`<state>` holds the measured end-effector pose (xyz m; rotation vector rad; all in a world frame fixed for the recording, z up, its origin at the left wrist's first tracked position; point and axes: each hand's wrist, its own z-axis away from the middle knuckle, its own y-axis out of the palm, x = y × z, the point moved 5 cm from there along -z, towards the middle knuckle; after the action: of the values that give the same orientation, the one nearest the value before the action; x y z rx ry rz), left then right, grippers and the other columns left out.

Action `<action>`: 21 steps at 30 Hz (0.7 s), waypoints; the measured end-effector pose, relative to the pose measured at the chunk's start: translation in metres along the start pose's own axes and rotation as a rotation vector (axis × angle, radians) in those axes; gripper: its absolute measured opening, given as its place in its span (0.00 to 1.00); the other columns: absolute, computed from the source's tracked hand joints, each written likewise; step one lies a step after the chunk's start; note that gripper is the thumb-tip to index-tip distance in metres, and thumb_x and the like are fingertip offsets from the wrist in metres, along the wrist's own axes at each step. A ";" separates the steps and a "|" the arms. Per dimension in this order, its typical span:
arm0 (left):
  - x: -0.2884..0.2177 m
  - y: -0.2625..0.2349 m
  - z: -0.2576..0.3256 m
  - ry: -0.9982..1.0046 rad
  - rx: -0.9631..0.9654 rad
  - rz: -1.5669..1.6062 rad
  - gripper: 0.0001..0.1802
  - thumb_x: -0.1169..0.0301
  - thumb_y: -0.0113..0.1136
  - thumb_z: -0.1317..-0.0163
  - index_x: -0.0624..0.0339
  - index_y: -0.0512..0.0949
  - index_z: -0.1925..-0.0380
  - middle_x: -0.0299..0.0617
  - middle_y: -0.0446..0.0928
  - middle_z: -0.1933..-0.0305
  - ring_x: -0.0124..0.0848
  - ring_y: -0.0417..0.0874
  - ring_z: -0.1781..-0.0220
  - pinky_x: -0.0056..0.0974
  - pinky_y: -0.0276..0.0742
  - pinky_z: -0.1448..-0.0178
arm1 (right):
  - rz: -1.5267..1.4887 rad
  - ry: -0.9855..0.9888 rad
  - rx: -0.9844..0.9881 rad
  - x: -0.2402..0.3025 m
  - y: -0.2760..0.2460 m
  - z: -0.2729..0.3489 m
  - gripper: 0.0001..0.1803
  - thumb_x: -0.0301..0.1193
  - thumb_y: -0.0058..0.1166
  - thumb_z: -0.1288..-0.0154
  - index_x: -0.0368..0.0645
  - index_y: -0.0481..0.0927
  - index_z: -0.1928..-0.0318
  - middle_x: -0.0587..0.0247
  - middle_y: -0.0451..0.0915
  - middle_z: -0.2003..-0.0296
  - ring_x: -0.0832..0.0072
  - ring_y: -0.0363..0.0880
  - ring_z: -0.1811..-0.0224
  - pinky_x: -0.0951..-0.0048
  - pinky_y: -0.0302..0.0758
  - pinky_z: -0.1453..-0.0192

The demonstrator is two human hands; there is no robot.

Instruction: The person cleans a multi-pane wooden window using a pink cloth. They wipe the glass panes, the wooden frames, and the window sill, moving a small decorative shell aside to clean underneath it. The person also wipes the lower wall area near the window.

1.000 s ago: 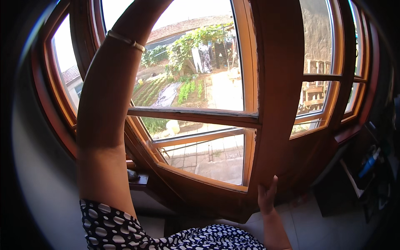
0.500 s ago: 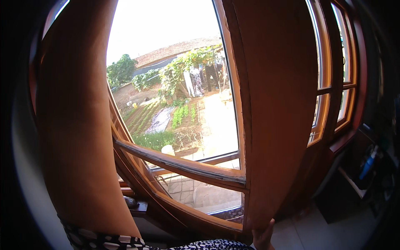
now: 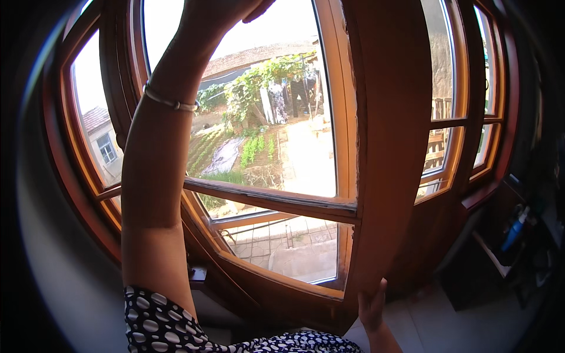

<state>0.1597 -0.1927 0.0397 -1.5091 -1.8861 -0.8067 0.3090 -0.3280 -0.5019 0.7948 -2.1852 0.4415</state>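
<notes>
My left arm reaches up across the glass of a wooden window sash (image 3: pixel 271 197). At the top edge, my left hand (image 3: pixel 222 8) is only partly in view against the bright pane. Most of its fingers are cut off, so anything in them is hidden. A pale bangle (image 3: pixel 170 105) circles that wrist. Low on the right, my right hand (image 3: pixel 372 307) is beside the lower part of the sash's wide brown wooden stile (image 3: pixel 391 176). Its fingers point up and stand apart, seemingly against the wood; the shade hides the exact contact.
Another window (image 3: pixel 444 123) with wooden bars stands to the right, and a further pane (image 3: pixel 97 123) to the left. A dark shelf unit with a blue object (image 3: pixel 516 230) is at the lower right, above pale floor tiles (image 3: pixel 429 323). Outside lies a garden (image 3: pixel 235 147).
My left forearm has swung up and away from the view, so the wrist and part of the hand now show. My right hand has risen a little. The sash's lower bar appears higher.
</notes>
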 end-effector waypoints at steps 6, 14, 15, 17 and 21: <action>-0.068 -0.020 0.088 -0.015 0.251 -0.116 0.25 0.59 0.76 0.55 0.48 0.84 0.54 0.42 0.75 0.34 0.47 0.73 0.30 0.53 0.70 0.31 | 0.029 -0.034 -0.021 -0.007 0.005 -0.007 0.20 0.40 0.53 0.24 0.42 0.64 0.44 0.57 0.74 0.57 0.68 0.75 0.58 0.64 0.74 0.53; -0.148 -0.047 0.152 0.264 0.594 0.174 0.19 0.62 0.76 0.51 0.37 0.81 0.57 0.29 0.75 0.35 0.37 0.75 0.30 0.53 0.75 0.30 | 0.007 -0.010 -0.015 -0.029 0.014 -0.001 0.20 0.32 0.55 0.26 0.42 0.62 0.41 0.55 0.75 0.54 0.67 0.76 0.54 0.63 0.74 0.48; -0.142 -0.047 0.146 0.292 0.543 0.170 0.19 0.63 0.75 0.50 0.37 0.81 0.57 0.28 0.76 0.36 0.37 0.75 0.30 0.53 0.76 0.30 | -0.012 0.011 -0.020 -0.028 0.014 0.002 0.21 0.31 0.55 0.26 0.42 0.62 0.41 0.54 0.75 0.53 0.66 0.76 0.52 0.63 0.74 0.47; -0.123 -0.042 0.131 0.319 0.455 0.139 0.18 0.63 0.73 0.49 0.36 0.81 0.57 0.29 0.77 0.37 0.37 0.76 0.31 0.52 0.77 0.32 | -0.018 0.032 -0.028 -0.023 0.011 0.006 0.22 0.29 0.56 0.27 0.41 0.62 0.40 0.53 0.74 0.51 0.66 0.76 0.50 0.62 0.73 0.44; -0.060 -0.034 0.077 0.209 0.222 0.065 0.14 0.60 0.69 0.41 0.46 0.81 0.56 0.36 0.82 0.44 0.36 0.80 0.38 0.46 0.79 0.37 | -0.011 0.095 -0.053 -0.031 0.000 0.022 0.25 0.27 0.58 0.30 0.39 0.62 0.38 0.52 0.74 0.47 0.64 0.75 0.45 0.62 0.70 0.38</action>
<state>0.1316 -0.1778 -0.0589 -1.2903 -1.7024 -0.6728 0.3129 -0.3270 -0.5392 0.7421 -2.0953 0.4065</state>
